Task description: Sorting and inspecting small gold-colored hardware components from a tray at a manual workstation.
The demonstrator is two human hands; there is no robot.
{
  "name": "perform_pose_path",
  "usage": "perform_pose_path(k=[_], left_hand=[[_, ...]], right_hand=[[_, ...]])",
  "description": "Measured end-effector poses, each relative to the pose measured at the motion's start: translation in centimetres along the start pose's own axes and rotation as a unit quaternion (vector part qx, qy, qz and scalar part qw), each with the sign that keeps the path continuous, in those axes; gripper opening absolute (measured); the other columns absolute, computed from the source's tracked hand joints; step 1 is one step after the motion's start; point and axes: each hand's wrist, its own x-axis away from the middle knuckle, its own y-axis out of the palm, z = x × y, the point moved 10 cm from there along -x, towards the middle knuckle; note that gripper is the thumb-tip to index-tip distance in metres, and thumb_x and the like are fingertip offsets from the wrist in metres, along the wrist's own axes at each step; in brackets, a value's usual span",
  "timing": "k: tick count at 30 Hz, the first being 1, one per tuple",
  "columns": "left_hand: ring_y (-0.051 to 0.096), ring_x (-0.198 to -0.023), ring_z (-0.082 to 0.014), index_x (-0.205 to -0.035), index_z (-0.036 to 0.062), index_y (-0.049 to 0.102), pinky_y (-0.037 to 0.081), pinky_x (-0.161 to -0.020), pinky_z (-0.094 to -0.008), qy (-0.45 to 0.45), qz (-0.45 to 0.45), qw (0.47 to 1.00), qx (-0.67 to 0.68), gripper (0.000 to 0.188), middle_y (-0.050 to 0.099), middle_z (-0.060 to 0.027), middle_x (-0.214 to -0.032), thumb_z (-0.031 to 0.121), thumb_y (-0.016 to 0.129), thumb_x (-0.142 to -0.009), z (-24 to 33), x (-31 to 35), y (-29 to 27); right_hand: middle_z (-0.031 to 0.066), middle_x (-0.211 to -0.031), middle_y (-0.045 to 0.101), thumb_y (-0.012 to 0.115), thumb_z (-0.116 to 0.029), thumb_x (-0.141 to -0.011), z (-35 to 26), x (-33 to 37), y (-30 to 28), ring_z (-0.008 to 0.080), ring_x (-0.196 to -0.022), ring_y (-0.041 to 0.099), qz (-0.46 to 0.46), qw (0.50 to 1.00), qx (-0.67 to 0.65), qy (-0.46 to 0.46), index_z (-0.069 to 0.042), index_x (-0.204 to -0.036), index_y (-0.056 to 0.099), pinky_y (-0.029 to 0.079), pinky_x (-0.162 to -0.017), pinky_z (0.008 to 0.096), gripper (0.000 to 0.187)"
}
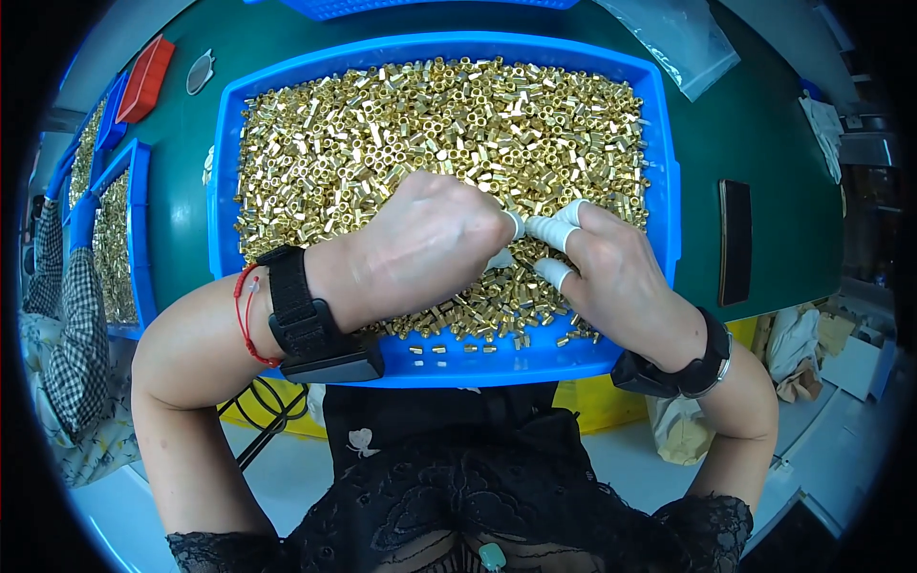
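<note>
A large blue plastic tray lies in front of me, filled with small brass hex pieces, hollow like threaded spacers. Over the middle of the heap, my left hand is closed, knuckles up; most of its fingers are hidden underneath. My right hand meets it at the fingertips, its fingers bent and drawn together. White finger cots cover several fingertips. Whatever lies between the fingers is too small or too hidden to make out. A few pieces lie apart along the tray's near side.
The tray stands on a green table. A dark flat phone-like slab lies to the right, a clear plastic bag far right. At left are a red bin, another blue tray and a co-worker's blue-gloved hand with a checked sleeve.
</note>
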Motion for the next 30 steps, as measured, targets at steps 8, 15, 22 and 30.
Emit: perform_pose_path(k=[8, 15, 22, 30], left_hand=[[0.058, -0.054, -0.0335, -0.066, 0.0009, 0.063, 0.046, -0.050, -0.0414, -0.036, -0.007, 0.999, 0.012, 0.019, 0.057, -0.0153, -0.058, 0.017, 0.070, -0.073, -0.5, 0.0, 0.5], [0.058, -0.052, -0.0340, -0.067, 0.0006, 0.065, 0.047, -0.051, -0.0414, -0.057, 0.008, 0.998, 0.037, 0.022, 0.057, -0.0165, -0.055, 0.021, 0.071, -0.075, -0.9, 0.0, 0.3], [0.058, -0.052, -0.0337, -0.072, 0.0013, 0.068, 0.047, -0.051, -0.0413, -0.055, 0.006, 0.998, 0.008, 0.020, 0.058, -0.0161, -0.056, 0.021, 0.070, -0.075, -0.5, 0.3, 0.9], [0.058, -0.051, -0.0325, -0.077, 0.0015, 0.069, 0.046, -0.049, -0.0412, -0.080, 0.019, 0.996, 0.018, 0.017, 0.058, -0.0157, -0.056, 0.018, 0.069, -0.075, -1.0, 0.6, 1.0]], right_hand=[[0.0137, -0.080, 0.055, 0.069, 0.001, -0.068, 0.1, -0.2, 0.3, 0.0316, -0.071, 0.057, -0.020, 0.999, 0.033, 0.016, 0.000, -0.102, 0.064, 0.047, -0.061, 0.0409, 0.034], [0.0139, -0.078, 0.055, 0.069, 0.000, -0.069, 0.2, 0.1, 0.0, 0.0314, -0.070, 0.057, -0.007, 1.000, 0.005, 0.030, 0.001, -0.102, 0.064, 0.046, -0.060, 0.0407, 0.034], [0.0139, -0.075, 0.055, 0.071, -0.003, -0.069, -0.9, -0.1, 0.1, 0.0314, -0.067, 0.057, 0.022, 1.000, 0.022, -0.003, 0.001, -0.103, 0.063, 0.046, -0.058, 0.0410, 0.035], [0.0133, -0.074, 0.054, 0.073, -0.004, -0.069, -1.4, 0.0, 0.0, 0.0280, -0.063, 0.059, 0.047, 0.998, 0.028, 0.010, 0.000, -0.105, 0.062, 0.047, -0.057, 0.0394, 0.038]])
